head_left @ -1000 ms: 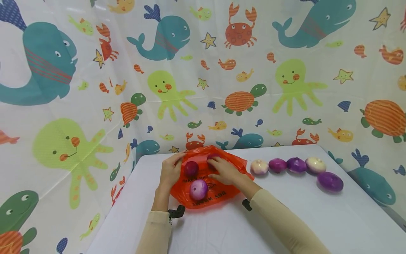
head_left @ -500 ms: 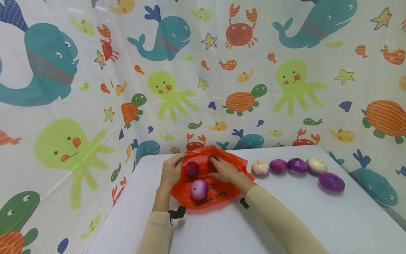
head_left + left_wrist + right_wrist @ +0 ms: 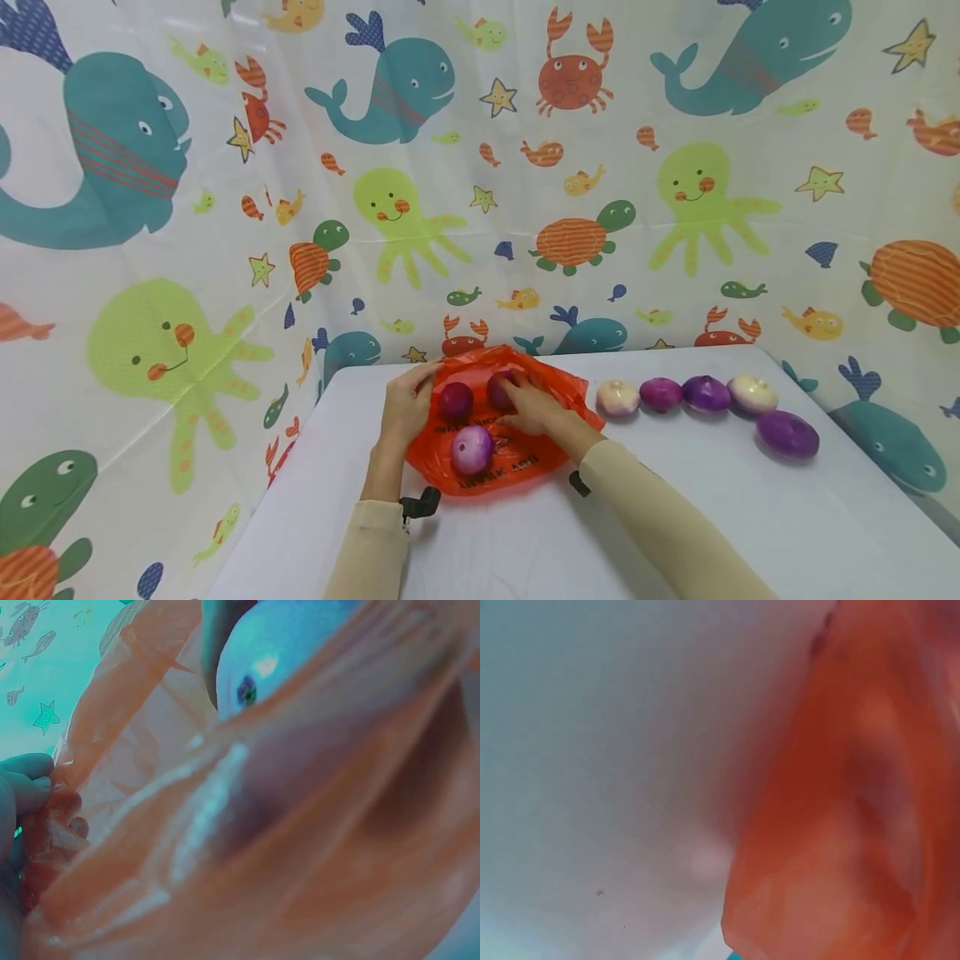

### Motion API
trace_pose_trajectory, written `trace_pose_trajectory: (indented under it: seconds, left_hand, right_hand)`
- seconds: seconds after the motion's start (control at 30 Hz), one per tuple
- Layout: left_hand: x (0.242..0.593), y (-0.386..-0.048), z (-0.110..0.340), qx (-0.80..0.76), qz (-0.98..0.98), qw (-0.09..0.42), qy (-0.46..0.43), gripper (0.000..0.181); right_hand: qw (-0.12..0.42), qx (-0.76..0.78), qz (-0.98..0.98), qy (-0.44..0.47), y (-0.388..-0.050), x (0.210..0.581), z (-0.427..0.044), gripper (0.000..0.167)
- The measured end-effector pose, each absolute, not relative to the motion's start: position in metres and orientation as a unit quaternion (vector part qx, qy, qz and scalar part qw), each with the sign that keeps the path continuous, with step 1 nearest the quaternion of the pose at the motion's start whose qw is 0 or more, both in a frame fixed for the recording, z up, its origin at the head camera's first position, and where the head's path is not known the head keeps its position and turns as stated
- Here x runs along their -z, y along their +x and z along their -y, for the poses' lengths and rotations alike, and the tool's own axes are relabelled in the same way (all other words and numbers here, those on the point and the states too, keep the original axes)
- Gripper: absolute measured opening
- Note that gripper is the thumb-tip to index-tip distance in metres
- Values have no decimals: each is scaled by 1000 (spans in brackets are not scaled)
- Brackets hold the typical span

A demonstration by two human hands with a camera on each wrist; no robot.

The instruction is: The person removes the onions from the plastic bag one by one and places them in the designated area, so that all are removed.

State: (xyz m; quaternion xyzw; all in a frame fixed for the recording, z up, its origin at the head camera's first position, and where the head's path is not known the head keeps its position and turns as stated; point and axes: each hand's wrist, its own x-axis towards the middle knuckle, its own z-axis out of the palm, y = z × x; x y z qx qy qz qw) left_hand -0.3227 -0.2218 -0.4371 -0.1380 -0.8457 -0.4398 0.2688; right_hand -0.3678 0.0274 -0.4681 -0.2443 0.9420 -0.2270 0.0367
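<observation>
An orange-red plastic bag (image 3: pixel 517 479) with dark printing lies on the white table. My left hand (image 3: pixel 405 406) grips its left edge; in the left wrist view the fingers (image 3: pixel 26 784) pinch the crinkled plastic. Inside the bag's mouth, my right hand (image 3: pixel 536 407) holds a dark purple onion (image 3: pixel 499 390), its fingers over the onion's right side. Another dark purple onion (image 3: pixel 455 402) sits to the left, and a paler purple-and-white onion (image 3: pixel 472 450) is nearer to me. An onion (image 3: pixel 285 645) also shows above the bag's fold in the left wrist view. The right wrist view is blurred, mostly orange plastic.
Right of the bag stands a row: a whitish onion (image 3: pixel 618 399), two purple onions (image 3: pixel 661 395) and a white one (image 3: pixel 752 394). In front of the row's right end lies a longer purple onion (image 3: pixel 787 435). A curtain (image 3: pixel 480 308) printed with sea animals hangs behind the table.
The onion under my right hand has shifted slightly toward me and more of it shows. My left hand stays on the bag's edge. The whole view has drifted a little.
</observation>
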Motion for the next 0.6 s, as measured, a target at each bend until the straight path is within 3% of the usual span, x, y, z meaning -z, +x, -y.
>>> trace_pose_trajectory:
  seconds: [0.2,0.6]
  left_hand:
    - [435,-322,222,445,843,266,-142,29]
    - [436,-324,222,433,848,273,-139,28]
  right_hand:
    - [-5,227,-937,-266,-368,467,-25,71]
    - [-17,221,-929,-297,-363,466,-23,57]
